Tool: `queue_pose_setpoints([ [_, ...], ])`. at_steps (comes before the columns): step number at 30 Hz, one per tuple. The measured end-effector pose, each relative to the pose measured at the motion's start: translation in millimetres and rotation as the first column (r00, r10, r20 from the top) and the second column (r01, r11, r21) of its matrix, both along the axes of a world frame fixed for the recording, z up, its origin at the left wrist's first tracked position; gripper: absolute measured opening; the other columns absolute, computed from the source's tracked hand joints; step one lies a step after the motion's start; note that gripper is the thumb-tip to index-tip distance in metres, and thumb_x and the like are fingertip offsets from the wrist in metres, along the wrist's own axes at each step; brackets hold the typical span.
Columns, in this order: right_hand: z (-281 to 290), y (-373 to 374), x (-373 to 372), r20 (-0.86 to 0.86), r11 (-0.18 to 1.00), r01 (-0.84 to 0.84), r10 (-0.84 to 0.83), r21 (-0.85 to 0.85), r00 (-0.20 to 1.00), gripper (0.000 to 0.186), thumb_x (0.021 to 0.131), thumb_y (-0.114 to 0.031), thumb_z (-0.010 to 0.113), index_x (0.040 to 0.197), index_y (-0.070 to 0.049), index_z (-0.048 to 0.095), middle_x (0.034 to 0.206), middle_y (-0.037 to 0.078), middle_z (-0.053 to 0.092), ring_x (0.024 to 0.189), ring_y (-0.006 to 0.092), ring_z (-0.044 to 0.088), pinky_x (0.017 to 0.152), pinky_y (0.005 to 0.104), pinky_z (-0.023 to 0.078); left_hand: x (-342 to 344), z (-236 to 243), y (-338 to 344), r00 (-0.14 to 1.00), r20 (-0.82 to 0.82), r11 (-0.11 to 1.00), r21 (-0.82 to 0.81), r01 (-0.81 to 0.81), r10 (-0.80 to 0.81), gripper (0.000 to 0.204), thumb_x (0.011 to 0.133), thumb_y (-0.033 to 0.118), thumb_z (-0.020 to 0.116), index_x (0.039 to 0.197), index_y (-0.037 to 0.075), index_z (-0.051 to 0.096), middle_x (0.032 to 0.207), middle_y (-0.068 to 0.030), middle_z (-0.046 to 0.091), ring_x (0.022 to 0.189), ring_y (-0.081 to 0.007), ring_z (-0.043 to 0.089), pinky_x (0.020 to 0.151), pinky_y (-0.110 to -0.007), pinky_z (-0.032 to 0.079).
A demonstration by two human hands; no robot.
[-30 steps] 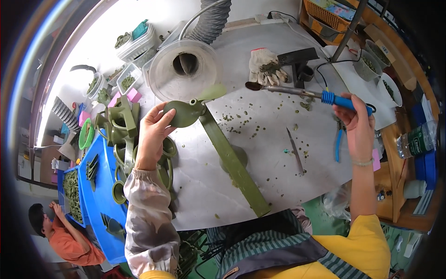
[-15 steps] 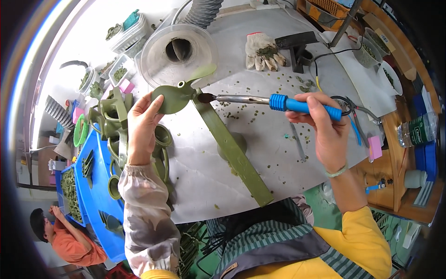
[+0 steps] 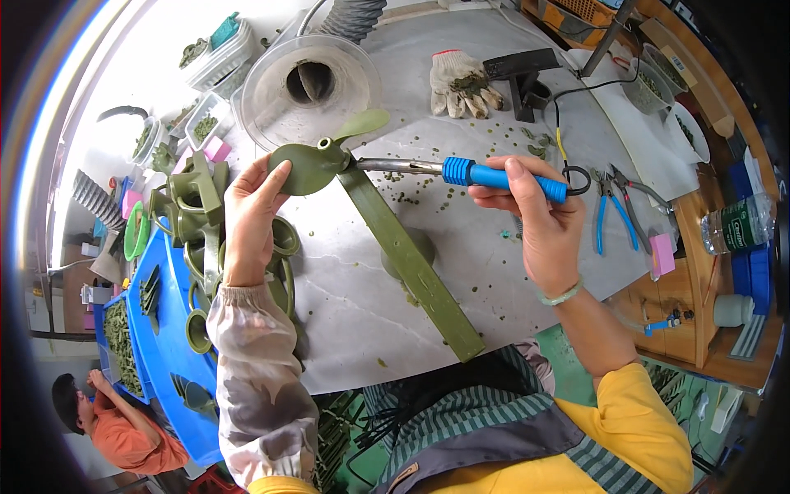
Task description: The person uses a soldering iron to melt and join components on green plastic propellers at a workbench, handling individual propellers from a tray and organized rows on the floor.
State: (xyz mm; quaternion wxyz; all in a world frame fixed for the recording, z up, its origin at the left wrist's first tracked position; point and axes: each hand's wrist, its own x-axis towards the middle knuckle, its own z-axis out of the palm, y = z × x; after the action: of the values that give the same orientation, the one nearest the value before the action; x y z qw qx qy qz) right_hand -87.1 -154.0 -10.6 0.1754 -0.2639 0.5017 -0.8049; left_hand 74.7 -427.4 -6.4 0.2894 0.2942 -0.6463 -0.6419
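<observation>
My left hand (image 3: 252,216) pinches the wide blade of a green, wax-like propeller (image 3: 306,170) between thumb and fingers. A short hub tube rises from its middle, and a second, paler blade points to the far right. Closed around the blue handle of a soldering iron (image 3: 504,179) is my right hand (image 3: 551,239). The iron's metal tip reaches the spot where the propeller meets the far end of a long green bar (image 3: 411,267); the exact contact is too small to tell. Under the bar sits a round green support (image 3: 421,247), partly hidden.
Green cast parts (image 3: 197,202) crowd the left, beside a blue tray (image 3: 169,329). A clear round basin (image 3: 271,86) with a hose stands behind. Stained gloves (image 3: 461,86), pliers (image 3: 605,216) and a pink block (image 3: 661,255) lie farther right. Green crumbs dot the table. Another person (image 3: 136,432) sits at lower left.
My right hand and the iron have shifted left, with the tip now close in at the joint. The propeller has tilted slightly, so its hub shows as an upright tube. My left hand keeps its pinch.
</observation>
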Motion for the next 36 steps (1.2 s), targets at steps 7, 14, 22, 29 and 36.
queue_pose_setpoints([
  [7, -4.9, -4.9, 0.0, 0.016, 1.0, 0.024, -0.024, -0.003, 1.0, 0.022, 0.095, -0.013, 0.056, 0.101, 0.007, 0.063, 0.097, 0.012, 0.066, 0.079, 0.0204, 0.069, 0.073, 0.0297, 0.059, 0.8, -2.2, -2.3, 1.0, 0.008, 1.0, 0.002, -0.009, 0.009, 0.029, 0.09, 0.011, 0.064, 0.117, -0.001, 0.06, 0.108, -0.0059, 0.065, 0.094, -0.0133, 0.064, 0.083, -0.024, 0.052],
  [14, -5.9, -6.6, 0.5, 0.019, 0.999, 0.04, -0.04, -0.009, 0.999, 0.022, 0.095, -0.014, 0.056, 0.1, 0.007, 0.063, 0.097, 0.012, 0.066, 0.079, 0.0207, 0.069, 0.072, 0.0299, 0.059, -0.9, -2.1, -4.5, 1.0, 0.001, 1.0, 0.026, -0.011, 0.011, 0.029, 0.089, 0.01, 0.065, 0.116, 0.0, 0.06, 0.108, -0.0058, 0.066, 0.094, -0.013, 0.065, 0.083, -0.024, 0.052],
  [22, -6.9, -7.5, -1.6, 0.039, 0.999, 0.042, -0.042, 0.023, 0.998, 0.024, 0.095, -0.015, 0.056, 0.099, 0.007, 0.063, 0.094, 0.012, 0.067, 0.078, 0.0205, 0.069, 0.072, 0.0299, 0.058, -0.2, -3.2, -5.6, 1.0, -0.005, 0.999, 0.036, -0.004, 0.004, 0.029, 0.09, 0.01, 0.064, 0.116, -0.001, 0.06, 0.108, -0.0064, 0.066, 0.094, -0.0131, 0.065, 0.082, -0.024, 0.053],
  [29, -8.0, -9.4, -0.7, 0.032, 0.999, 0.048, -0.048, 0.002, 0.998, 0.024, 0.095, -0.016, 0.056, 0.1, 0.007, 0.063, 0.095, 0.012, 0.067, 0.078, 0.0206, 0.069, 0.073, 0.0304, 0.059, -1.0, 0.1, -3.0, 1.0, 0.005, 0.999, 0.041, -0.007, 0.007, 0.029, 0.09, 0.01, 0.064, 0.116, 0.0, 0.06, 0.107, -0.0061, 0.066, 0.094, -0.0128, 0.065, 0.081, -0.023, 0.053],
  [36, -10.4, -9.9, -1.0, 0.034, 0.999, 0.05, -0.049, -0.01, 0.998, 0.024, 0.095, -0.015, 0.056, 0.101, 0.007, 0.063, 0.095, 0.013, 0.067, 0.078, 0.0208, 0.069, 0.072, 0.0309, 0.059, -2.9, -1.2, -4.8, 1.0, -0.002, 0.999, 0.037, -0.02, 0.02, 0.028, 0.089, 0.01, 0.065, 0.113, -0.002, 0.061, 0.103, -0.0074, 0.067, 0.091, -0.0133, 0.065, 0.082, -0.025, 0.052],
])
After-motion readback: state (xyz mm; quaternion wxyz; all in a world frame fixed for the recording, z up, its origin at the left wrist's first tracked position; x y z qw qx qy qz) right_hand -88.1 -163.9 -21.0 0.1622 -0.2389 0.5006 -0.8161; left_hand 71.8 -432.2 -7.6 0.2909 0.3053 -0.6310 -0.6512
